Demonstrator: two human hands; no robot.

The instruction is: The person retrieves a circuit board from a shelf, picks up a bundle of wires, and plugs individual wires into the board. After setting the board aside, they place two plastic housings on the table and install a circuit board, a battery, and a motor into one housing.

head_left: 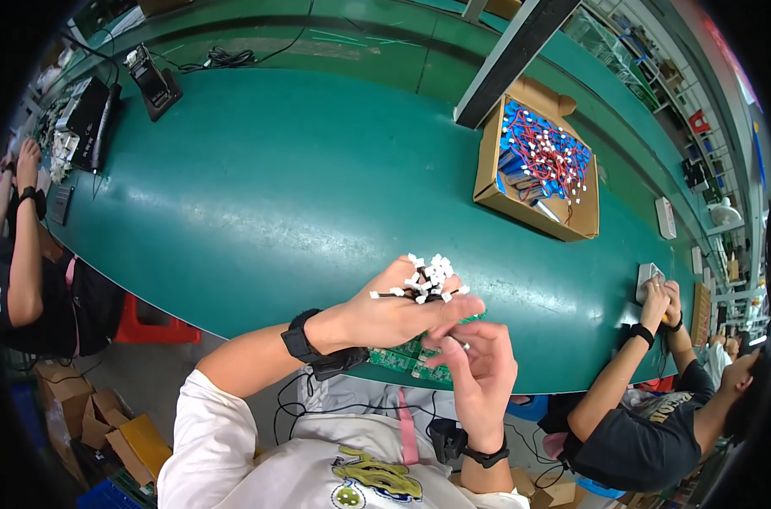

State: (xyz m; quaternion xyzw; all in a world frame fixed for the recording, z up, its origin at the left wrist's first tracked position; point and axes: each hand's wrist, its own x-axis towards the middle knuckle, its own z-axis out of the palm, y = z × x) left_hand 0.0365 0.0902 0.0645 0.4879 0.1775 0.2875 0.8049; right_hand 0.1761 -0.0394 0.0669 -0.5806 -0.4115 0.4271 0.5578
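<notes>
My left hand (385,321) is closed around a bundle of short dark cables with white plug connectors (434,276). The plugs fan out above its fingers. Close beside it on the right, my right hand (485,371) is curled, thumb and fingertips pinching a small whitish piece (463,344). What that piece is does not show clearly. Below both hands, at the table's near edge, lie green circuit boards (394,358), partly covered by the hands.
An open cardboard box (497,191) of blue battery packs with red wires stands on the green table (284,178), beside a dark post (513,59). A black stand (155,89) and black equipment (84,127) sit far left. Co-workers' hands work at both ends (29,161) (661,297).
</notes>
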